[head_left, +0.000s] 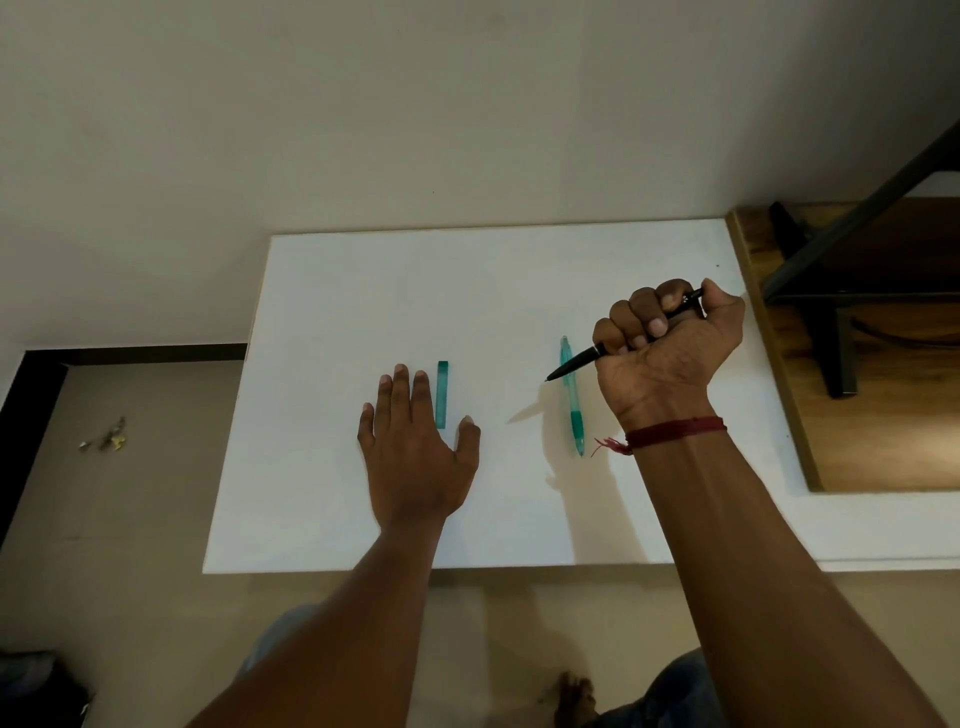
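Right hand (670, 343) is a closed fist round the black pen (576, 361). All fingers are wrapped, the thumb end is up at 1 o'clock, and the tip pokes out toward 8 o'clock. The pen is off the tabletop (337, 291); its shadow sits apart from the tip, so I read it as airborne.

Left hand (415, 447) lies flat, palm down, fingers straight, gripping nothing. A teal cap (442, 395) (looks like a pen cap) lies just beside its index finger, in the gap toward the thumb. I can't tell if they touch.

The teal pen (574, 410) lies lengthwise, 12 to 6, right under the black pen's barrel and at 9 o'clock of my right wrist.

My read of the step is moving the black pen in the right hand and setting it down cleanly. Notes:
- The fist grip is secure for carrying but bad for placing. I'd roll the pen out to the fingertips before lowering.
- Don't drop straight down, since the teal pen is underneath and will roll if clipped.
- The bare patch between the cap and the teal pen, at 9 o'clock of the teal pen, looks like the best landing spot.
- Land the pen parallel to the other two and low, tip first, then let go.
- The left hand can stay out of it. A twitch of the thumb would likely shift the cap.
- The loose end of the red thread (675, 431) on the wrist hangs near the teal pen's tip, so watch for a snag on the way across.
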